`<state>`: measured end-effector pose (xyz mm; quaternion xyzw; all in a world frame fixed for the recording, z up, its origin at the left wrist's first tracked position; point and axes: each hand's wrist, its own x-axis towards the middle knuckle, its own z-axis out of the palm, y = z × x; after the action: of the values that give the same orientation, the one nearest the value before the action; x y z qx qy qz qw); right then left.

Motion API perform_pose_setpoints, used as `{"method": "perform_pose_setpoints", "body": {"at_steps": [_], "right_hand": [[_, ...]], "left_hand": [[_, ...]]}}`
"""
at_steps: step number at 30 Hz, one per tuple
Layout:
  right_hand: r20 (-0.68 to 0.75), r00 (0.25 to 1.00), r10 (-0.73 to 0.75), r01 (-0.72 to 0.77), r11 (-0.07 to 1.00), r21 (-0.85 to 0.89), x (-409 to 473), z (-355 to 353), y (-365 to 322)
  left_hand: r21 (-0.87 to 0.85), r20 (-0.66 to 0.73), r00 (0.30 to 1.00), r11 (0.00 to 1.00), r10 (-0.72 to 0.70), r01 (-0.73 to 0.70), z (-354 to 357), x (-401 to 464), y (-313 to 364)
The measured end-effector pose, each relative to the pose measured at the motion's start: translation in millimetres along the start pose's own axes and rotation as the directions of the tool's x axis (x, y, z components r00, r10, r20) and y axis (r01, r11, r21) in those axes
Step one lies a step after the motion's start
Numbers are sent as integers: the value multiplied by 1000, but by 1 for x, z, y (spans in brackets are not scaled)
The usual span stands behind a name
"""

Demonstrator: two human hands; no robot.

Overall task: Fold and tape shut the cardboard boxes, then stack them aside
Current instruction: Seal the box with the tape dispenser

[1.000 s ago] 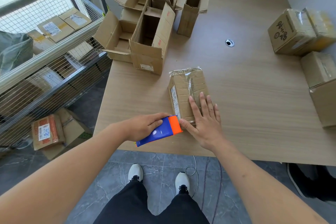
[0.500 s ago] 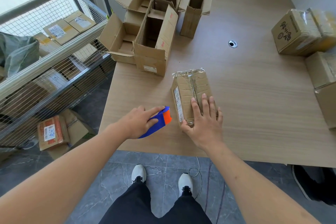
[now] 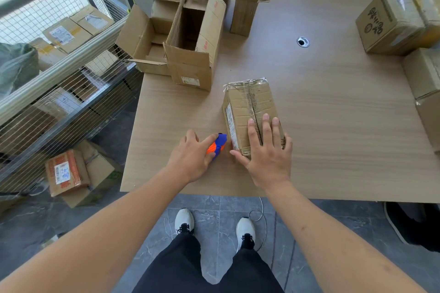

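A small closed cardboard box (image 3: 250,107) lies near the front edge of the wooden table (image 3: 333,126), with clear tape along its top seam. My right hand (image 3: 266,150) lies flat on the box's near end, fingers straight, thumb against its left side. My left hand (image 3: 192,157) holds a blue and orange tape dispenser (image 3: 217,144) on the table just left of the box, fingers lying over it. Several open, untaped boxes (image 3: 195,38) stand at the back left of the table.
Taped boxes (image 3: 395,21) are stacked along the table's right edge. A cable hole (image 3: 303,42) sits mid-table. A wire-mesh rack (image 3: 59,78) with parcels stands to the left, more parcels (image 3: 71,173) on the floor below it. My feet (image 3: 214,223) are at the table's front edge.
My left hand has pulled the tape dispenser away from the box's near end, turned it and lowered it to the table left of the box. My right hand stayed on the box.
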<state>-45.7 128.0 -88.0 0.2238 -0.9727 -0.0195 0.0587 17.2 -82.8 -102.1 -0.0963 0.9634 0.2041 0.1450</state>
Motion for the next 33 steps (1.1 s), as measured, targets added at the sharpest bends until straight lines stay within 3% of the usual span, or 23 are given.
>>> {"method": "perform_pose_setpoints", "body": {"at_steps": [4,7,11,14,22,26,29,33], "right_hand": [[34,999,-14,12,999,41,0,-6,3],[112,991,-69,62,996,67,2,-15,16],[226,962,-156,123,981,153,9,-30,34],[233,952,-198,145,963,226,10,-32,44],[33,970,-242,214,906,365,1,-20,63],[19,965,-260,225,866,447,-2,-14,67],[81,949,-303,195,771,606,1,-14,83],[1,957,-291,215,709,671,-7,-19,103]], "left_hand": [[-55,-164,980,991,115,-126,-9,-2,5],[-100,-285,927,955,242,-280,-20,-4,16],[-66,-342,837,878,427,-474,-29,-6,36],[6,-317,779,823,541,-568,-25,-3,53],[-31,-278,820,848,501,-529,-5,5,69],[-69,-331,813,847,478,-526,2,1,70],[-86,-319,826,853,465,-514,1,0,73],[45,-311,857,907,412,-420,-12,2,87]]}}
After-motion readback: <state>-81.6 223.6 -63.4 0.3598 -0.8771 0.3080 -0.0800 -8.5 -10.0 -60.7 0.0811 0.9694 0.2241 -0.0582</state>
